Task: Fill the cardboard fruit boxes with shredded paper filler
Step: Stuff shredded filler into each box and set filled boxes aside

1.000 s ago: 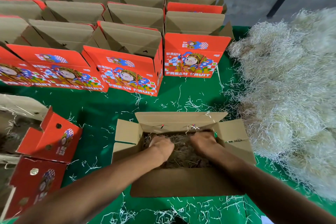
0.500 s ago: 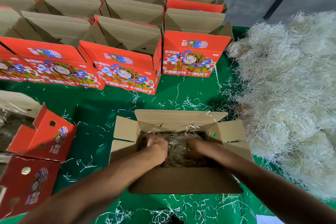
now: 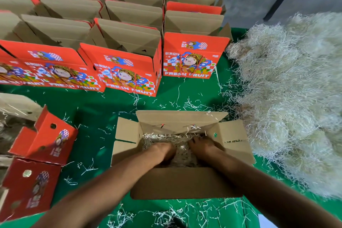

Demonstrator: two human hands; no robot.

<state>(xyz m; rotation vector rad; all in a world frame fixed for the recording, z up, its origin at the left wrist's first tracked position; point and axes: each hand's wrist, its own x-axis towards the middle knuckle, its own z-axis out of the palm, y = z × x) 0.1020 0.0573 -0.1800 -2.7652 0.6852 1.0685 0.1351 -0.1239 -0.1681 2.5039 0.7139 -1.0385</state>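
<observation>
Both the left hand and right hand press flat on light, springy pale shredded paper filler inside the open brown cardboard box at lower centre; it likely rebounds, so gather it in loose handfuls.

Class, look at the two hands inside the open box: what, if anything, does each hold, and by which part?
Both the left hand and right hand are buried in the shredded paper; any grip cannot be told.

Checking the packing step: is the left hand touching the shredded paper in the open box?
Touching. The head view shows the left hand pressed down into the shredded paper inside the open box.
</observation>
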